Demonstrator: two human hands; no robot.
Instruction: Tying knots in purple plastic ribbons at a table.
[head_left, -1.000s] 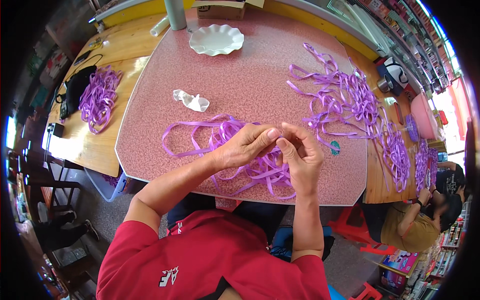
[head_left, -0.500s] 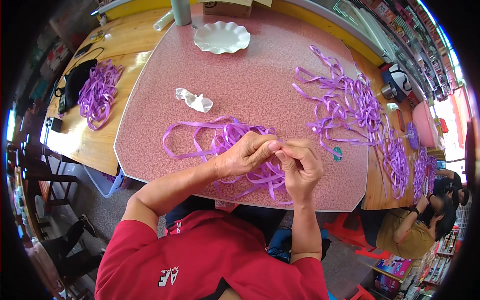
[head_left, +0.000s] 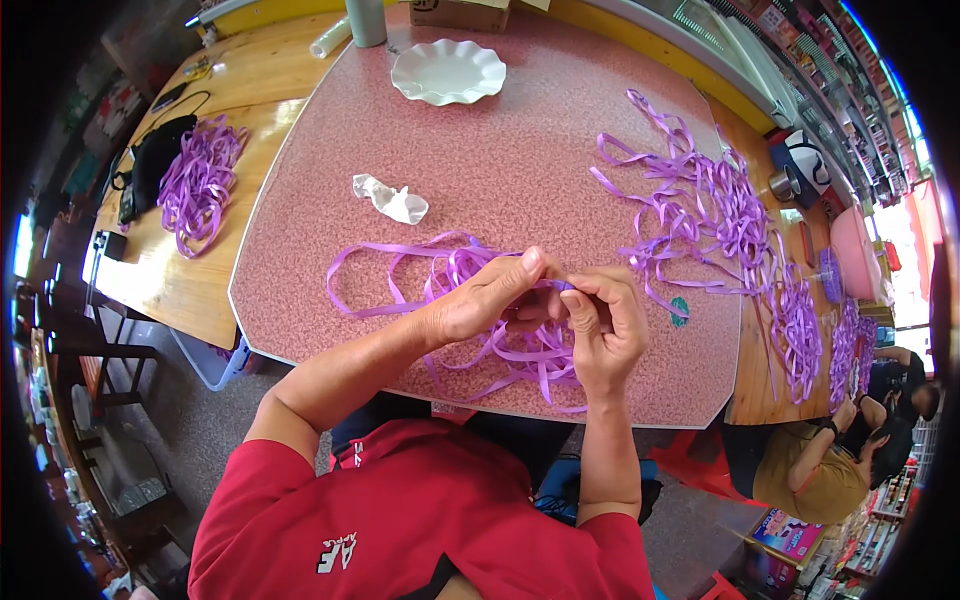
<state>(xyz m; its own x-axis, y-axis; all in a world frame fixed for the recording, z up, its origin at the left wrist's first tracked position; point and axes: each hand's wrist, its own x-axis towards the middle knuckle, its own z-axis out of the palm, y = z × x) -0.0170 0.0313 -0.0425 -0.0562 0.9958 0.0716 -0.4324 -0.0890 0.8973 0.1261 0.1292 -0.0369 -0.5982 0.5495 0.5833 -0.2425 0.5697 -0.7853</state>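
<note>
A tangle of narrow purple ribbon lies on the pink speckled table, directly beneath and around both hands. My left hand is closed around part of the ribbon, its thumb raised and its other fingers partly hidden. Close beside it, my right hand has its fingers curled and grips the ribbon near the thumb and forefinger. A short bit of purple shows between the two hands; its exact shape is too small to make out. Ribbon loops hang below the hands toward the near table edge.
More purple ribbon spreads across the table's right side. Another ribbon heap sits on the wooden table at left. A crumpled white tissue and a scalloped white plate lie farther back. Another person sits at right.
My left thumb has lifted away from the pinch, and the fingertips of the two hands have drawn slightly apart. More ribbon shows between them.
</note>
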